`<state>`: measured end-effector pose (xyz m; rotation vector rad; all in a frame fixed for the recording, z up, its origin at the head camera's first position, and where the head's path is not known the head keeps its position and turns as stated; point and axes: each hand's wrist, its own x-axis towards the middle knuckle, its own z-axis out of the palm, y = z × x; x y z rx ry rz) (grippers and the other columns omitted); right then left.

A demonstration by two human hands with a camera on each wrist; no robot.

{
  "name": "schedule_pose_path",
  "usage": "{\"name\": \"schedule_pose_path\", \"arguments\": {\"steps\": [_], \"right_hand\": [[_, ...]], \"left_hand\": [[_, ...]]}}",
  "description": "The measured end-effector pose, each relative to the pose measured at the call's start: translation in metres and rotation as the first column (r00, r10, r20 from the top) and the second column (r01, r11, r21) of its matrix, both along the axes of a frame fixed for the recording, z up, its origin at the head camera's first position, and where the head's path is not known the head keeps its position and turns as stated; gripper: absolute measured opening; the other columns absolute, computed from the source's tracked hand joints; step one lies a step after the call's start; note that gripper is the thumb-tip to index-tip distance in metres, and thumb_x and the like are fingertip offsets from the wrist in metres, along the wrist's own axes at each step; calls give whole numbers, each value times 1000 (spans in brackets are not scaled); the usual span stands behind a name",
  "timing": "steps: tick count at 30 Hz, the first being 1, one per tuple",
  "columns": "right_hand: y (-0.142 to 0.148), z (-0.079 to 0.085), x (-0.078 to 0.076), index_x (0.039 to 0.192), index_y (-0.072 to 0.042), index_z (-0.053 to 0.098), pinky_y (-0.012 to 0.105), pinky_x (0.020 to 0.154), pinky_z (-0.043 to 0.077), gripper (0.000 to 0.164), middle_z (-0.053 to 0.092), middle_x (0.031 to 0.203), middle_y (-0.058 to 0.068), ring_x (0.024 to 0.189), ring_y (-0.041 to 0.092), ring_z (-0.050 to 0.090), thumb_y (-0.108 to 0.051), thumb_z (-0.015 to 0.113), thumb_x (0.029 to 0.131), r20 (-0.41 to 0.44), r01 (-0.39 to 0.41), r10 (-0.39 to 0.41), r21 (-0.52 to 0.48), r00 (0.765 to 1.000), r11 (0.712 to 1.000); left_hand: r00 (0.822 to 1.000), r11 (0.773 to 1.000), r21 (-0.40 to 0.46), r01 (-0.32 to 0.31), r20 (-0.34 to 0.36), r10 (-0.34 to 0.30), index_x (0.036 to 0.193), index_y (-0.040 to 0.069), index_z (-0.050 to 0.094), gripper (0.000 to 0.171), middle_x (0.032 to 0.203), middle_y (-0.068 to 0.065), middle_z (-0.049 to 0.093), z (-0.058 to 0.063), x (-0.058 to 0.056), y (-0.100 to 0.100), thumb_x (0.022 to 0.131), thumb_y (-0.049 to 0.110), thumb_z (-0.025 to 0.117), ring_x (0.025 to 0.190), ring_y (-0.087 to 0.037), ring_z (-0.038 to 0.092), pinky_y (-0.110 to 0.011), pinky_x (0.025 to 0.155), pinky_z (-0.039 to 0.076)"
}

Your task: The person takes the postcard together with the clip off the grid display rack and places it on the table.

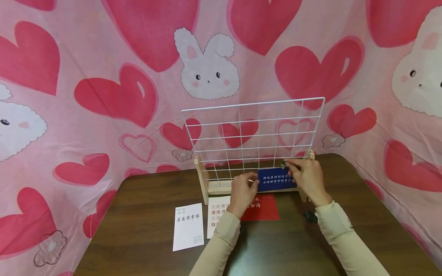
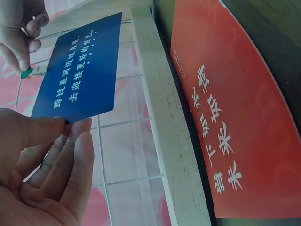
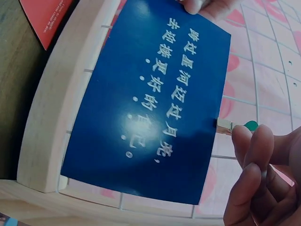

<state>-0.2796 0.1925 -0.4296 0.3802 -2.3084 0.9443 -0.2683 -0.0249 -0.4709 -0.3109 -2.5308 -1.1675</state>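
Note:
A blue card (image 1: 276,183) with white writing stands against the lower part of a white wire grid (image 1: 240,134). My left hand (image 1: 243,193) pinches the card's left edge between thumb and fingers, as the left wrist view shows. At the card's top edge sits a small wooden clip (image 3: 224,125) with a green piece on it. My right hand (image 1: 308,179) pinches the outer end of this clip with its fingertips. The card leans on the grid wires above the wooden base bar (image 2: 162,117). Behind the card, part of the grid is hidden.
A red card (image 1: 266,212) lies in front of the stand, partly under my left arm. Further left are a cream card (image 1: 213,214) and a white card (image 1: 188,230). A small dark object (image 1: 310,217) rests beside my right sleeve on the brown table (image 1: 138,214).

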Motion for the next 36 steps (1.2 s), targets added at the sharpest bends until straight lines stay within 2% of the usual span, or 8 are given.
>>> {"name": "schedule_pose_path", "arguments": {"steps": [7,13,17,20,24,29,33,36], "right_hand": [[1,6,6,106,-3,82,17,41,35,17,70,58,6,41,-17,42,0,74,91,10,-10,10,11,1000,1000],[2,12,13,111,-1,80,18,42,38,18,70,61,5,43,-11,48,-3,71,95,41,-50,49,31,998,998],[3,18,18,113,0,79,19,42,41,19,70,63,5,44,-7,52,-4,70,97,64,-65,63,31,996,997],[5,23,22,113,1,78,17,44,43,19,69,63,6,44,-4,55,-3,69,97,65,-75,74,14,995,997],[10,27,25,111,0,78,12,48,44,17,69,64,7,44,-8,55,-3,70,96,40,-70,70,-1,997,998],[21,29,26,110,-2,79,17,43,33,17,71,64,7,43,-11,45,-5,71,96,14,-35,34,12,999,999],[30,29,25,108,-2,79,20,45,33,16,71,63,6,45,-8,43,-5,71,94,2,-5,5,28,1000,1000],[34,27,27,108,-2,79,20,46,35,16,72,64,8,47,-6,46,-5,72,94,15,4,-5,35,1000,999]], "left_hand": [[1000,1000,6,19,2,-19,101,8,81,11,94,-6,83,2,4,-3,93,7,75,75,-13,79,-16,66,57],[996,998,49,40,73,-44,103,8,81,11,94,-7,82,4,10,-11,95,8,74,72,-8,76,-13,62,55],[993,995,89,53,102,-62,102,7,80,10,89,-9,81,7,13,-16,95,7,74,66,-4,73,-14,58,55],[990,993,101,65,119,-77,104,6,80,11,92,-10,81,9,15,-20,95,7,74,67,-3,72,-14,59,55],[985,990,102,97,133,-111,106,4,79,13,96,-11,81,10,20,-25,95,7,73,69,-6,74,-14,59,55],[973,982,119,145,161,-163,103,4,79,11,94,-13,80,11,29,-36,95,6,72,70,-13,76,-16,56,54],[960,975,144,170,200,-197,102,3,79,10,93,-13,79,11,37,-42,95,5,72,76,-23,78,-18,63,58],[954,973,151,175,219,-206,101,3,79,9,91,-12,78,10,41,-44,94,4,73,76,-21,77,-18,67,60]]}}
